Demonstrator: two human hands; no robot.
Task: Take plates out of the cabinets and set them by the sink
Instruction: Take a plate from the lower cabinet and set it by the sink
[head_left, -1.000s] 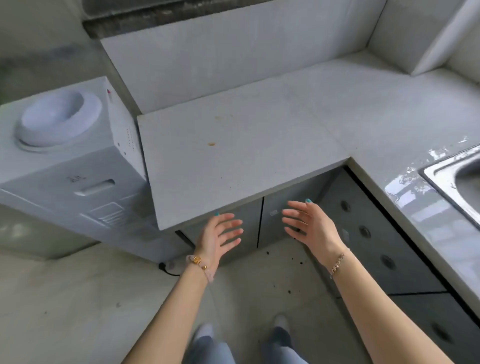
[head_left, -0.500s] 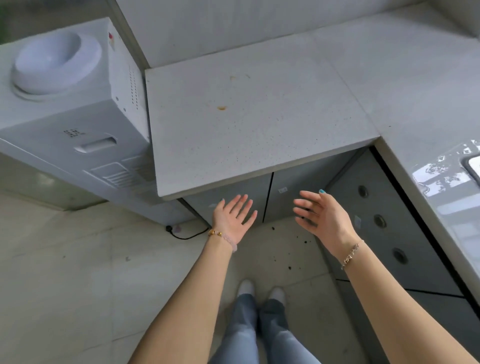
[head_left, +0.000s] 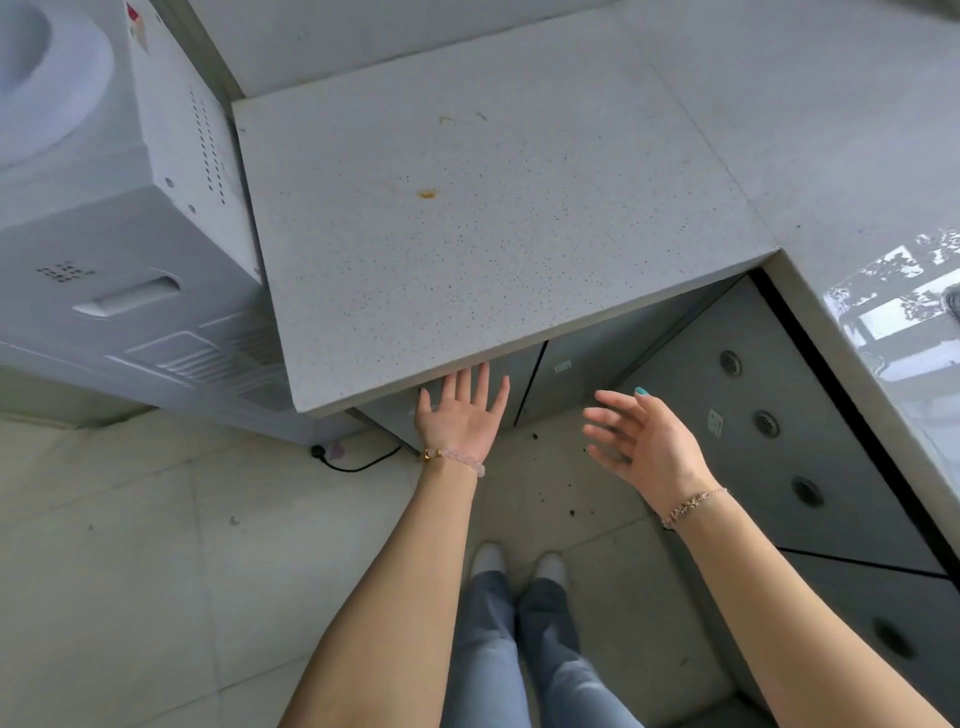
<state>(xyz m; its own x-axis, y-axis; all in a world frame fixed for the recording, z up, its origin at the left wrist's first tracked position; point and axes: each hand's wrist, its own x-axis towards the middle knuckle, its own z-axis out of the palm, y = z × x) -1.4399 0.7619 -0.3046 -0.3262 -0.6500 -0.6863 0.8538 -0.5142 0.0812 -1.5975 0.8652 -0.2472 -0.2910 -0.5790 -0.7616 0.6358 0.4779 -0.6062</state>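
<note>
No plates are in view. Under the speckled grey countertop (head_left: 493, 223) are two closed grey cabinet doors (head_left: 566, 379), mostly hidden by the counter's overhang. My left hand (head_left: 460, 415) is open, fingers spread, its fingertips at the top edge of the left door just under the counter lip. My right hand (head_left: 641, 441) is open with curled fingers, held in the air in front of the right door, holding nothing. A sliver of the sink's rim (head_left: 953, 304) shows at the right edge.
A white water dispenser (head_left: 119, 223) stands left of the counter, with a black cable (head_left: 353, 462) on the floor. Grey cabinet fronts with round holes (head_left: 779, 431) run along the right under a wet, shiny counter (head_left: 904, 332). My feet stand on the tiled floor (head_left: 130, 545).
The view has tilted down and closer to the counter. My left hand has reached forward and up to the cabinet door's top edge; my right hand has stayed near the right door.
</note>
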